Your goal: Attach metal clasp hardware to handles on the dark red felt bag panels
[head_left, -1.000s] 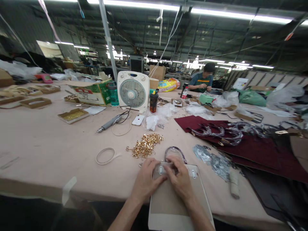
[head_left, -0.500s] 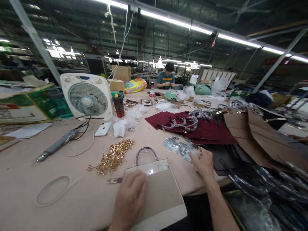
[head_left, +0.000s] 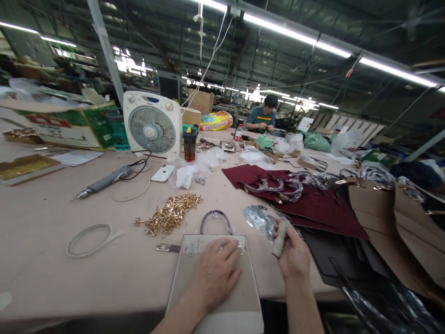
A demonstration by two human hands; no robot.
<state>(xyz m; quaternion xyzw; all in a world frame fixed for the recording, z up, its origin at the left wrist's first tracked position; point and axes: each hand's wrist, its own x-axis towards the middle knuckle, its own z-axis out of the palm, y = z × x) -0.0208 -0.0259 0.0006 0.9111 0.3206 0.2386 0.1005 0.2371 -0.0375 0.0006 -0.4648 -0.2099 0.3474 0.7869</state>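
Note:
A beige bag panel (head_left: 222, 297) with a dark handle (head_left: 216, 213) in clear wrap lies at the table's front edge. My left hand (head_left: 217, 273) rests flat on its upper part, fingers apart, partly covering the small metal pieces there. A strap with a gold metal end (head_left: 163, 247) sticks out at the panel's left. Just right of the panel, my right hand (head_left: 295, 253) is turned partly palm up with its fingers curled together; its thumb wears a beige cover (head_left: 280, 239). What those fingers hold is hidden. Beside them lie flat silver plates (head_left: 259, 218).
Gold fasteners (head_left: 174, 213) form a pile left of the handle. Farther left are a grey electric screwdriver (head_left: 106, 181), a phone (head_left: 162, 173) and a fan (head_left: 152, 127). Dark red panels (head_left: 295, 195) and brown ones (head_left: 371, 208) lie right. A person (head_left: 262, 118) sits behind.
The view has swung left. My left hand has moved right and up across the panel. My right hand has drawn back from the silver plates, turned over and curled its fingers, showing the covered thumb.

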